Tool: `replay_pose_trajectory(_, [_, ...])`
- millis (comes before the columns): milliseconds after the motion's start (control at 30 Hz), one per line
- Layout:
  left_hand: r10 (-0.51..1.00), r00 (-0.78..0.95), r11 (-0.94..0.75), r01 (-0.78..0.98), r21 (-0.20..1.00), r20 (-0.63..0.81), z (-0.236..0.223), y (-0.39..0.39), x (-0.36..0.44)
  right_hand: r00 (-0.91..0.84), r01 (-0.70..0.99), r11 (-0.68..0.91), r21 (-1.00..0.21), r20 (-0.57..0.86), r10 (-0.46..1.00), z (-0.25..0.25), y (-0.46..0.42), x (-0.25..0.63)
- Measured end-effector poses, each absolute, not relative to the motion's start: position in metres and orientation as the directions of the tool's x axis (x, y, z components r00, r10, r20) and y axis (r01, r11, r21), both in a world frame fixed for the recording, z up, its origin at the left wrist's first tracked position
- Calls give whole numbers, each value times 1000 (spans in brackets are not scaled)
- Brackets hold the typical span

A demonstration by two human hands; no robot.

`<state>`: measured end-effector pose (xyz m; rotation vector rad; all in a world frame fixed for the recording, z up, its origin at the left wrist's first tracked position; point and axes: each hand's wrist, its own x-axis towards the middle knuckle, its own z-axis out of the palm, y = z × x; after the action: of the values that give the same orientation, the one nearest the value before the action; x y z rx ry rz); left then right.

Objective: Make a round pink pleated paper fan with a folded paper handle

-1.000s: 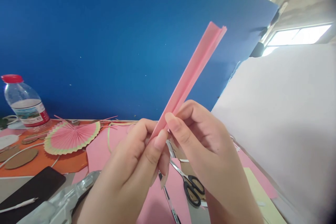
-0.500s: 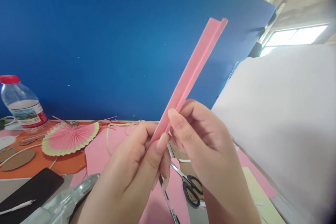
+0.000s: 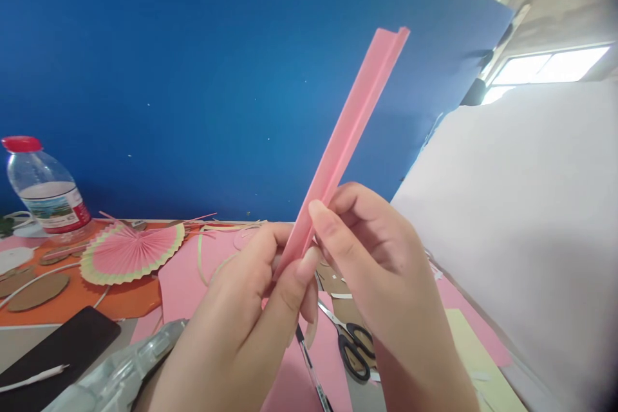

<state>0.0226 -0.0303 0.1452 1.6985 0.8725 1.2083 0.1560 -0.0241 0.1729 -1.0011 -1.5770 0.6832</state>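
A long pink strip of paper [image 3: 355, 109], creased lengthwise, is held up in front of me and slants to the upper right. My left hand [image 3: 255, 309] pinches its lower end between thumb and fingers. Just above that, my right hand [image 3: 381, 264] grips the strip's edge with the thumb on the near side; its other fingers are curled behind. Under my hands lie black-handled scissors [image 3: 355, 351] and a pen [image 3: 313, 370] on pink paper [image 3: 294, 383]. The strip's very bottom is covered by my left hand.
A pink paper fan with a yellow border [image 3: 132, 252] lies left, near a red-capped plastic bottle [image 3: 51, 196] and cardboard ovals [image 3: 38, 293]. A black phone-like slab [image 3: 58, 354] and a translucent tool [image 3: 120, 367] are front left. A blue panel [image 3: 193, 77] stands behind.
The strip has tilted a little more upright, its top shifting slightly left. My left thumb has moved a bit to the right along its lower end. Both hands keep their hold.
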Motion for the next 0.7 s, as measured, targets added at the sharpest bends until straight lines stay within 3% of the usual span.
replay_pose_trajectory(267, [888, 336, -359, 80, 930, 314, 144, -30, 21, 4, 237, 554, -799, 571, 821, 174, -25, 153])
replay_pose_trajectory(500, [895, 311, -348, 38, 937, 320, 145, -31, 20, -139, 152, 442, -884, 423, 895, 173, -23, 156])
replay_pose_trajectory(700, [889, 308, -373, 56, 926, 339, 144, -29, 17, -55, 106, 538, -836, 535, 843, 171, -19, 153])
